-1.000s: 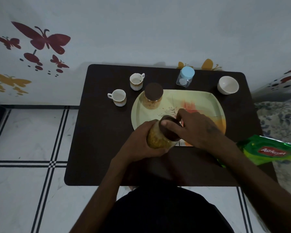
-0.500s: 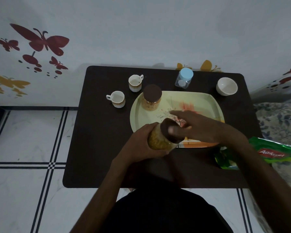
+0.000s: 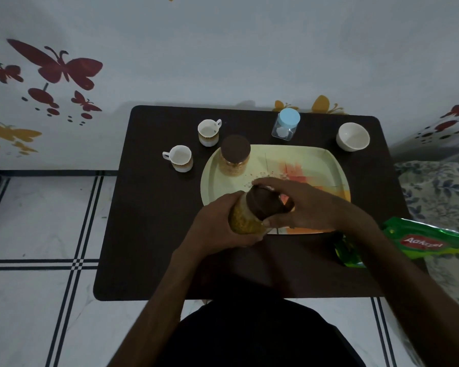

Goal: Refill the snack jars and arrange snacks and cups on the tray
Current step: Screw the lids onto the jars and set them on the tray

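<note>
Head view: at frame centre, the left hand wraps the tilted snack jar over the tray near edge, while the right hand curls round its brown lid. A second jar stands on the tray's upper left; two cups sit further left on the table

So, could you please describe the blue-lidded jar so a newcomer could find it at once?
Start at the dark table and look to its far edge by the wall. Between the yellow tray and the white bowl stands a clear jar, the only one with a pale blue lid.
</note>
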The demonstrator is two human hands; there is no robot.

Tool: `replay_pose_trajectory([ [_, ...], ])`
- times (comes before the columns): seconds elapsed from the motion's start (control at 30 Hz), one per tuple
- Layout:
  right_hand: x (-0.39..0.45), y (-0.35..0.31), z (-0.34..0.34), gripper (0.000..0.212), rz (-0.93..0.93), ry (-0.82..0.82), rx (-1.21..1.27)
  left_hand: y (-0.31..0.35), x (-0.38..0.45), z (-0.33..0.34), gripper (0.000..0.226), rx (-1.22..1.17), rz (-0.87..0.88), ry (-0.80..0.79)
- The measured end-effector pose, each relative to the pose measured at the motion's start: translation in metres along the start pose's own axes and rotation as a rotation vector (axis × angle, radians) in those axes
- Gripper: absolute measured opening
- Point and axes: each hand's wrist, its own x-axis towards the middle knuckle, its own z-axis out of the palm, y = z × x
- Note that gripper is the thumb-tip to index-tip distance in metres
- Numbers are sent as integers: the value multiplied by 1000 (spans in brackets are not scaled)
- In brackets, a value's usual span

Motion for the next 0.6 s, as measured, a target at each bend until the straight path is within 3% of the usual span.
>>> replay_pose_trajectory([
  [0.07,8,-4,12,59,159,161,-19,1,3,2,98,56,11,2],
  [0.17,16,1,20,85,299,309,-298,2,8,6,98,103,14,2],
  [0.23,13,4,12,85,241,139,-156,1,10,6,98,89,10,5],
  [0.3,9,7,2,81,58,-18,-48,0,11,5,96,70,5,8],
  [0.37,13,14,1,77,-71,29,-48,1,13,5,93,63,8,19],
  [0.6,32,25,10,64,18,220,-72,-1,13,23,84,-17,-67,7],
])
